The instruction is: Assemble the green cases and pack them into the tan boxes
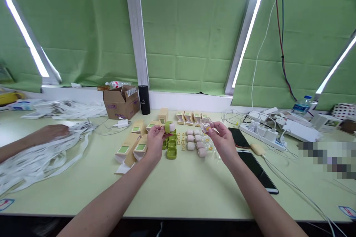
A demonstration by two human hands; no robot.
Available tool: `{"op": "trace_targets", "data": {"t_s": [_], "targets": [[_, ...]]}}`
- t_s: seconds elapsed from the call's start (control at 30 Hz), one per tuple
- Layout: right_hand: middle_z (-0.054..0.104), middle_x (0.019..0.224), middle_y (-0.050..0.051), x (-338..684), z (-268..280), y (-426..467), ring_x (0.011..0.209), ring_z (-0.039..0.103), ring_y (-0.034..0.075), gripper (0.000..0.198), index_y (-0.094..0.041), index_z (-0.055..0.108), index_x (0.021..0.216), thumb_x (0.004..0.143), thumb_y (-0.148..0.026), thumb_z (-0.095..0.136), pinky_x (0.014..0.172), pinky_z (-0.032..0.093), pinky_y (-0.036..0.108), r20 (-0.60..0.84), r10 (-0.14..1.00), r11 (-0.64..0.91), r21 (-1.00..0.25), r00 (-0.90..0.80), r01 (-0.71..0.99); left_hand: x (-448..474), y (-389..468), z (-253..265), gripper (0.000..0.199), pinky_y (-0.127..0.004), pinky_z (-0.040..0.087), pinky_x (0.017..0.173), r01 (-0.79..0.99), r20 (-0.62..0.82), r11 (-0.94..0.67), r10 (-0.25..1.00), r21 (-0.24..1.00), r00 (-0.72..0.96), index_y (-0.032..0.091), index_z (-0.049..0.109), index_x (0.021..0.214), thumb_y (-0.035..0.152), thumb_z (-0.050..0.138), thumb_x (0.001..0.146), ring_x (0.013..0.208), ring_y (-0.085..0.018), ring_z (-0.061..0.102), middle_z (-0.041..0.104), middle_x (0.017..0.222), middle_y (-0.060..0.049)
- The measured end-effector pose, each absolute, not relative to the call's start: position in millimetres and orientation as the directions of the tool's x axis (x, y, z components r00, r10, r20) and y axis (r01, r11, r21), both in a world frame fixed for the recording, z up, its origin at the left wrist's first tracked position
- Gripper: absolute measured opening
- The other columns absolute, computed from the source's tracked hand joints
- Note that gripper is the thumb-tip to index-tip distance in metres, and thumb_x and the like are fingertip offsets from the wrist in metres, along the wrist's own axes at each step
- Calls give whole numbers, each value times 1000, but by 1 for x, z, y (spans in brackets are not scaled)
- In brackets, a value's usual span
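Note:
My left hand [155,140] is closed on a small green holder [167,126] with a pale pink rounded piece [172,127] at its right side. Between the fingertips of my right hand [224,140] is a clear plastic cover [205,124] with a yellow spot. Below and between the hands lie green square cups [171,153], small tan squares [183,142] in columns, and pale pink rounded pieces [190,146] in two columns. More clear covers with yellow spots [208,148] lie beside these, partly hidden by my right hand.
Kraft boxes [128,148] lie left of my left hand; smaller ones [188,117] stand behind. A carton [122,103] and black cylinder [144,100] are at the back. Phone [239,137], tablet [258,170] and power strip [261,135] lie right. A co-worker's hand [57,131] touches white straps [50,159].

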State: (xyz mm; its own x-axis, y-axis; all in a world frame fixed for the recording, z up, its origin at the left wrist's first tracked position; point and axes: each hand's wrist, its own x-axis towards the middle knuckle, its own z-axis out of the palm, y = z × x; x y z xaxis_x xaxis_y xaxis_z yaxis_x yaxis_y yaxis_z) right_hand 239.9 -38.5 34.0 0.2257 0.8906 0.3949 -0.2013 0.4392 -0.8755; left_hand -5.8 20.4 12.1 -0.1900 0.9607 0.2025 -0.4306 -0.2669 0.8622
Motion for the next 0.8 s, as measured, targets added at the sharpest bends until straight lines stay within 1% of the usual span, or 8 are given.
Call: {"op": "trace_targets", "data": {"t_s": [0.07, 0.13, 0.2, 0.3, 0.4, 0.5, 0.63, 0.8], "targets": [[69, 126, 8, 256, 29, -44, 102, 72, 25, 36, -24, 67, 86, 77, -52, 87, 96, 56, 44, 440, 868, 451, -892, 230, 5, -6, 21, 12, 45, -40, 62, 79, -436, 197, -263, 962, 861, -191, 21, 56, 83, 41, 91, 63, 82, -21, 71, 67, 81, 2], [69, 125, 11, 270, 23, -51, 113, 69, 30, 27, -24, 71, 85, 83, -48, 81, 101, 54, 49, 515, 841, 462, -843, 166, 275, -6, 22, 11, 44, -39, 62, 78, -436, 196, -260, 963, 861, -186, 21, 57, 83, 40, 91, 63, 81, -20, 71, 68, 82, 2], [71, 124, 10, 280, 15, -58, 120, 65, 33, 13, -25, 74, 84, 88, -38, 75, 110, 47, 56, 580, 807, 445, -717, 106, 537, -6, 22, 11, 43, -39, 62, 78, -432, 202, -263, 962, 863, -182, 21, 57, 84, 40, 90, 63, 81, -20, 71, 69, 83, 1], [73, 124, 8, 288, 2, -69, 129, 57, 35, 11, -27, 73, 81, 91, -25, 69, 113, 43, 62, 625, 780, 414, -516, 0, 750, -6, 23, 9, 43, -40, 62, 78, -419, 215, -271, 960, 866, -178, 20, 57, 84, 40, 90, 65, 82, -21, 72, 69, 82, 1], [71, 130, 7, 291, -8, -78, 138, 48, 38, 13, -28, 74, 82, 89, -19, 69, 112, 44, 63, 658, 750, 399, -356, -77, 845, -7, 24, 8, 43, -40, 63, 78, -410, 222, -276, 959, 869, -175, 20, 56, 84, 41, 89, 67, 83, -22, 73, 69, 82, 1], [68, 134, 8, 293, -13, -83, 141, 44, 41, 15, -28, 76, 81, 87, -15, 69, 111, 45, 65, 672, 733, 372, -264, -107, 890, -7, 24, 8, 41, -39, 63, 78, -408, 218, -271, 961, 872, -171, 20, 57, 85, 40, 89, 68, 83, -22, 73, 69, 83, 1], [66, 135, 9, 293, -16, -86, 140, 43, 43, 17, -27, 76, 79, 85, -12, 69, 110, 46, 66, 668, 734, 333, -191, -126, 923, -8, 24, 10, 41, -39, 63, 77, -417, 210, -266, 962, 869, -176, 21, 56, 84, 39, 89, 67, 82, -21, 73, 69, 82, 1], [66, 134, 10, 289, -20, -86, 139, 45, 42, 21, -26, 77, 77, 82, -8, 68, 109, 48, 63, 643, 753, 299, -140, -143, 944, -8, 22, 10, 40, -40, 63, 78, -421, 205, -259, 964, 869, -169, 21, 57, 85, 38, 88, 68, 83, -22, 73, 70, 85, 0]]}}
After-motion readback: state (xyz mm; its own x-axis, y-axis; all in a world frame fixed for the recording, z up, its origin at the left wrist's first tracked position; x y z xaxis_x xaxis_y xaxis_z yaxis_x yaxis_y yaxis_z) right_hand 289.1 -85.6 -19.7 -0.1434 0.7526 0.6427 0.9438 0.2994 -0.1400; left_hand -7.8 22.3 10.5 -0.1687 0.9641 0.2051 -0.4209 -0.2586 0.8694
